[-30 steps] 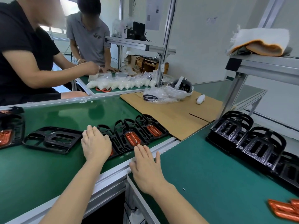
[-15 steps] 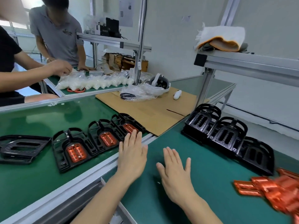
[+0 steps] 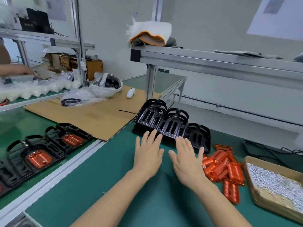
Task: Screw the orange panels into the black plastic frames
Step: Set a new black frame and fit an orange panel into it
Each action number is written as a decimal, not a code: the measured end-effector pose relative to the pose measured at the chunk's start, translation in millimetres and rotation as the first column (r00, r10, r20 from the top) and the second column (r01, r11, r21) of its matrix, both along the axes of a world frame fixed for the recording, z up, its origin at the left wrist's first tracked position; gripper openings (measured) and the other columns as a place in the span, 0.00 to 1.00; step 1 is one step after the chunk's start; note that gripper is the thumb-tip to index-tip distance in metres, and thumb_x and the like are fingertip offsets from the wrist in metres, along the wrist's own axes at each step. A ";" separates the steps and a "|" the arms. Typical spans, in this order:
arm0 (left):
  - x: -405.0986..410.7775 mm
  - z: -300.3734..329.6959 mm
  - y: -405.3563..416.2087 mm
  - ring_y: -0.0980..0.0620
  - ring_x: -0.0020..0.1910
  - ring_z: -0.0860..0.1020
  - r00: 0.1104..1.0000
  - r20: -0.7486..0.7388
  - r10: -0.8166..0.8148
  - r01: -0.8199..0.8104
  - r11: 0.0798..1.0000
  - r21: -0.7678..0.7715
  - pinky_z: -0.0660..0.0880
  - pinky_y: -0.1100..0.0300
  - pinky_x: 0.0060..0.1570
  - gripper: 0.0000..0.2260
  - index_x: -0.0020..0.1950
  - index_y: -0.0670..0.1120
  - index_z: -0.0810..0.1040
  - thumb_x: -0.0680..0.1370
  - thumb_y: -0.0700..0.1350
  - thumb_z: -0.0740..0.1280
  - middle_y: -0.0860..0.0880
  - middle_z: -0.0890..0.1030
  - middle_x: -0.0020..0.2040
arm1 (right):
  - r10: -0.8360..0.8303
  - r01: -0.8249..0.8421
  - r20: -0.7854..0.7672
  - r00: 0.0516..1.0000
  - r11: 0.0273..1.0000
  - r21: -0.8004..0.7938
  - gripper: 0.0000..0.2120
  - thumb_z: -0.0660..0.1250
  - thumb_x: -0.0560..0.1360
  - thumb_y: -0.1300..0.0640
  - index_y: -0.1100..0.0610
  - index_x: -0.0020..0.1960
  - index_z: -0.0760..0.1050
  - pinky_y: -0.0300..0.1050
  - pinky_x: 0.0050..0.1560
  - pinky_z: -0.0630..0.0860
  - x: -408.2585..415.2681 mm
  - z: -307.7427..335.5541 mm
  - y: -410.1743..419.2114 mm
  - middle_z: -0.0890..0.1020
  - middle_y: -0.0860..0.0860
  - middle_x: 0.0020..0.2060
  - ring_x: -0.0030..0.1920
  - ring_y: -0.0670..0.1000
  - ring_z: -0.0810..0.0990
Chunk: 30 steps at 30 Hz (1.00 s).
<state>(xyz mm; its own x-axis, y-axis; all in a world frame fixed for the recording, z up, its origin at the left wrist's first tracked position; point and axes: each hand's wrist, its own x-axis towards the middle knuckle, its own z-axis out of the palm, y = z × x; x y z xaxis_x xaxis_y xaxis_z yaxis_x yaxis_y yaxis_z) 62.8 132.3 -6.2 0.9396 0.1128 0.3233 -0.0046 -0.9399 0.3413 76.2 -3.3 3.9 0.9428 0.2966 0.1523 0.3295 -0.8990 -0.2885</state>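
Frames [image 3: 172, 126], black and empty, stand tilted in a row toward the far edge of the green table [image 3: 114, 185], overlapping one another, with the sheet of cardboard [image 3: 91, 117] off their left end. A second green table [image 3: 14, 122] joins on the left, and more frames [image 3: 49, 148] lie flat along its near edge, each with an orange panel seated in it. Toward the right edge of the main table sits a cardboard box [image 3: 268, 205] heaped with small silvery screws [image 3: 272, 179]. Between the box and the standing frames lies a loose pile of orange panels [image 3: 224, 167], touching the last frame's foot. Both hands hover palm-down over the mat side by side, fingers straight and spread, holding nothing. The left hand [image 3: 148, 154] has its fingertips just at the foot of the middle frame; the right hand [image 3: 188, 158] reaches the same row, its little-finger side just beside the panel pile. Whether the fingertips touch the frames I cannot tell.
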 end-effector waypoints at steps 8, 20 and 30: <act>54.5 -4.9 -38.1 0.49 0.76 0.50 0.984 0.093 -0.152 0.130 0.970 0.207 0.43 0.47 0.73 0.20 0.72 0.52 0.64 0.80 0.47 0.60 0.52 0.58 0.76 | -0.156 0.168 0.079 0.985 0.968 -0.185 0.21 0.48 0.84 0.52 0.55 0.75 0.58 0.67 0.72 0.39 50.3 0.0 -54.3 0.56 0.48 0.77 0.78 0.49 0.48; 76.7 -9.7 -57.2 0.49 0.76 0.49 0.983 0.104 -0.149 0.128 0.974 0.186 0.43 0.47 0.73 0.22 0.74 0.53 0.61 0.81 0.44 0.59 0.52 0.57 0.77 | -0.148 0.230 0.293 0.945 0.935 -0.271 0.10 0.64 0.77 0.59 0.51 0.57 0.75 0.54 0.71 0.54 85.4 -8.2 -72.7 0.78 0.49 0.55 0.59 0.52 0.75; 80.7 -12.4 -55.1 0.51 0.76 0.51 0.986 0.052 -0.157 0.151 0.984 0.095 0.46 0.50 0.74 0.23 0.75 0.52 0.60 0.81 0.41 0.58 0.52 0.56 0.77 | -0.050 0.171 0.327 0.944 0.920 -0.353 0.09 0.61 0.78 0.63 0.56 0.56 0.75 0.47 0.51 0.67 91.4 -7.2 -77.9 0.78 0.53 0.53 0.55 0.55 0.76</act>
